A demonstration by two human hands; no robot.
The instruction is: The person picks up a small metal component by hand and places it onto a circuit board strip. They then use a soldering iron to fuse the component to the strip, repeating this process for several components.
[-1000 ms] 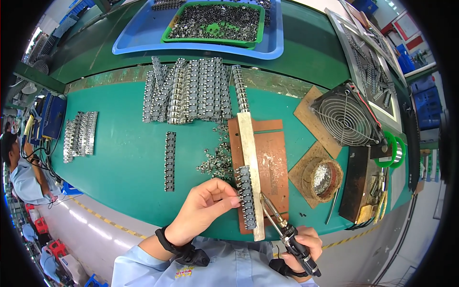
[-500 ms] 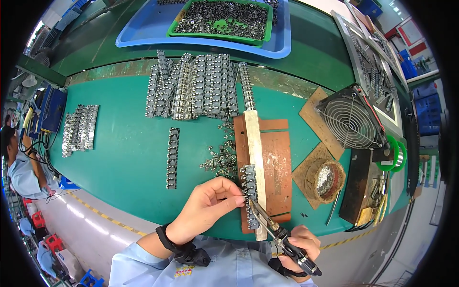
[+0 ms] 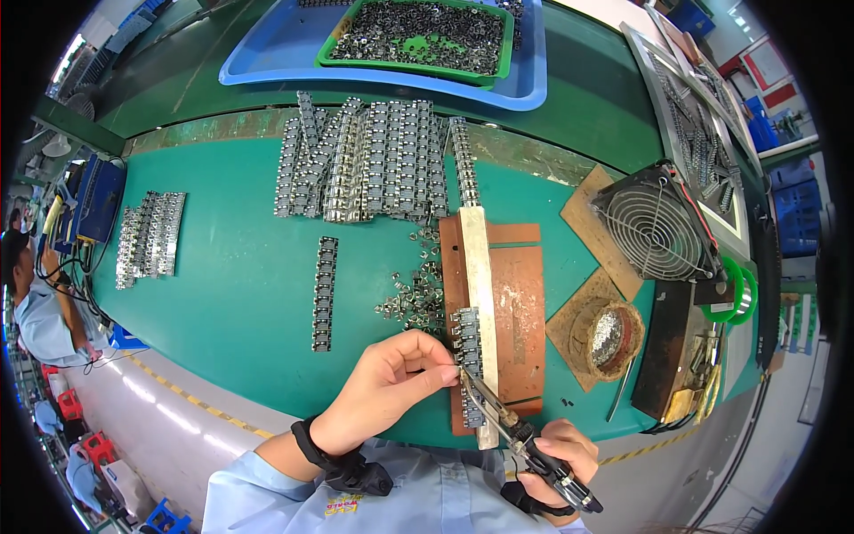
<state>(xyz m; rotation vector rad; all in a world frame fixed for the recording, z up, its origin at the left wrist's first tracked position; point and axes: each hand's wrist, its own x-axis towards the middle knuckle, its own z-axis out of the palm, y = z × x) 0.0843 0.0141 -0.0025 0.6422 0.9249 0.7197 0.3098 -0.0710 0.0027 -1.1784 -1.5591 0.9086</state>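
— Hands first: what are yours doing, seen from the head camera?

— Left hand (image 3: 391, 392) pinches its fingertips (image 3: 447, 374) against the row of small metal parts (image 3: 467, 343) that sits on the near end of the metal bar (image 3: 480, 294). Right hand (image 3: 556, 458) is clenched around the soldering iron (image 3: 507, 423), whose tip meets that same row just beside my left fingertips.

— And around them?

— That bar lies on a brown board (image 3: 520, 303) on the green mat (image 3: 231, 285). Loose metal pieces (image 3: 414, 298) are scattered left of it, stacked strips (image 3: 365, 160) farther away, a fan (image 3: 654, 222) to the right, and a solder spool (image 3: 738, 289) beyond it.
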